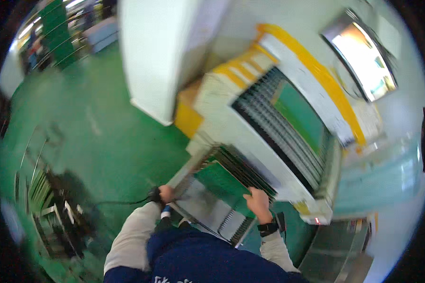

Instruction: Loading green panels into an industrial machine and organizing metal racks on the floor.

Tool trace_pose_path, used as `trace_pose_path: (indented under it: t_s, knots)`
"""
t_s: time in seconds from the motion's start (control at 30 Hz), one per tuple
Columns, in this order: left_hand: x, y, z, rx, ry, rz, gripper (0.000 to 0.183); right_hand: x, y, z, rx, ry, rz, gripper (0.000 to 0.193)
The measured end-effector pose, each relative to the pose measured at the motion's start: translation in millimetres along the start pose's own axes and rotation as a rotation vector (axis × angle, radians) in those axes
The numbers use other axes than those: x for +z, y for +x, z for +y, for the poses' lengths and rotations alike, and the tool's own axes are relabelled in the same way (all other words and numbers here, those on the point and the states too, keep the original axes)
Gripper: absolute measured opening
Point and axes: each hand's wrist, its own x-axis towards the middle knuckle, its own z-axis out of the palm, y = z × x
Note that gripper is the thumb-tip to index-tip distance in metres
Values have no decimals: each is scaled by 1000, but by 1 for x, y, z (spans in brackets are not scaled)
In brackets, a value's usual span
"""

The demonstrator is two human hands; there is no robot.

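In front of my body stands a slotted metal rack point(200, 200) with dark toothed sides. Several green panels, like circuit boards, stand in it on edge. My left hand point(165, 194) is closed on the rack's near left corner; a black strap with a cable is on that wrist. At the right side, the curled fingers of my right hand point(258, 203) grip the upper edge of a green panel point(224, 181). That wrist has a dark band. Slight blur hides the exact finger contact.
Beyond the rack, a pale machine point(264, 137) has a bed of dark rollers with a green board point(300, 115) on it. A lit monitor point(363, 59) hangs at upper right. On the green floor at left stands another rack point(56, 212). A white column point(151, 61) rises behind.
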Motion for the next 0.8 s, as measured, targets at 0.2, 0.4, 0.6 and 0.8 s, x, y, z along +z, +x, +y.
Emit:
trace_pose_path:
  t_s: [0.2,0.4,0.6,0.8]
  knots:
    - [-28,-21,14,-84,-103,-27,24,-82,-33,47,148,353,82,32]
    - [-22,-20,10,-69,-121,6,26,-101,-61,116,456,1340,265,33]
    - [-33,-24,20,-59,-20,-28,26,-63,-59,145,470,2161,479,27]
    - [-30,-15,12,-29,96,-136,33,-42,-31,147,407,2357,540,23]
